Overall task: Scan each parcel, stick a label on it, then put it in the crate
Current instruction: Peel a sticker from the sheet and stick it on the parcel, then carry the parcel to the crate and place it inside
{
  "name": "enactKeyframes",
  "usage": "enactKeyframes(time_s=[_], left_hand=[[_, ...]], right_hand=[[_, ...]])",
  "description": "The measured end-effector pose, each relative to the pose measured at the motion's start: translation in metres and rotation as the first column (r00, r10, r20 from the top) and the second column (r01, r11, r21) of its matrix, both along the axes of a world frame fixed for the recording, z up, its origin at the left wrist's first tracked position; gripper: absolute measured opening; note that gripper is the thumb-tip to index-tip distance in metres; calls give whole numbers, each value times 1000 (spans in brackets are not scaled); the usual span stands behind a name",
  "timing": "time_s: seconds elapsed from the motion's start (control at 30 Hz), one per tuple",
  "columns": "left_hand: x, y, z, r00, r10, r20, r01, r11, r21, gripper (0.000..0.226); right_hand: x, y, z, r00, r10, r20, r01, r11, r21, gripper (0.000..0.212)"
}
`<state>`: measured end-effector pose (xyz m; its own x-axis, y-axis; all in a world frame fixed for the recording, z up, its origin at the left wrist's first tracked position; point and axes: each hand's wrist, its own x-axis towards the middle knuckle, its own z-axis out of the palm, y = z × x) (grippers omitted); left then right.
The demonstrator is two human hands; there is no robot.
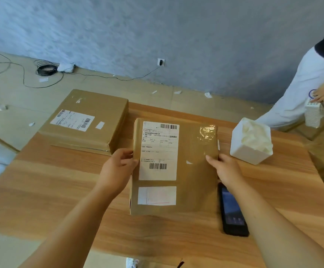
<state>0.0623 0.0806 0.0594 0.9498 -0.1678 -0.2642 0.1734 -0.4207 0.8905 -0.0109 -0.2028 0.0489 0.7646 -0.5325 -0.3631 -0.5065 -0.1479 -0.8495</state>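
Observation:
A flat brown cardboard parcel [194, 171] lies in the middle of the wooden table [60, 190]. It carries a white shipping label with barcodes and a smaller white label below it. My left hand [118, 167] grips the parcel's left edge and my right hand [225, 167] grips its right edge. A black handheld scanner [232, 211] lies on the table just right of the parcel, partly under my right forearm. A second, larger cardboard parcel [87, 120] with a label sits at the table's far left corner.
A white foam box [250, 140] with crumpled white filling stands at the right of the table. Another person in white trousers [302, 84] stands at the far right, holding a white item. Cables and paper scraps lie on the floor behind.

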Motion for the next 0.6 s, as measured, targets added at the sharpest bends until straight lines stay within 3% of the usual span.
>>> enactKeyframes(time_s=[0.27,0.4,0.6], left_hand=[[-47,44,60,946,261,193,-222,954,-200,32],[-78,92,67,899,414,141,-369,891,-265,30],[-119,171,66,789,606,100,-564,780,-271,28]], right_hand=[[6,40,76,928,212,306,-201,977,-67,18],[16,80,89,879,377,293,-362,926,-105,28],[37,180,82,753,630,190,-618,776,-128,32]])
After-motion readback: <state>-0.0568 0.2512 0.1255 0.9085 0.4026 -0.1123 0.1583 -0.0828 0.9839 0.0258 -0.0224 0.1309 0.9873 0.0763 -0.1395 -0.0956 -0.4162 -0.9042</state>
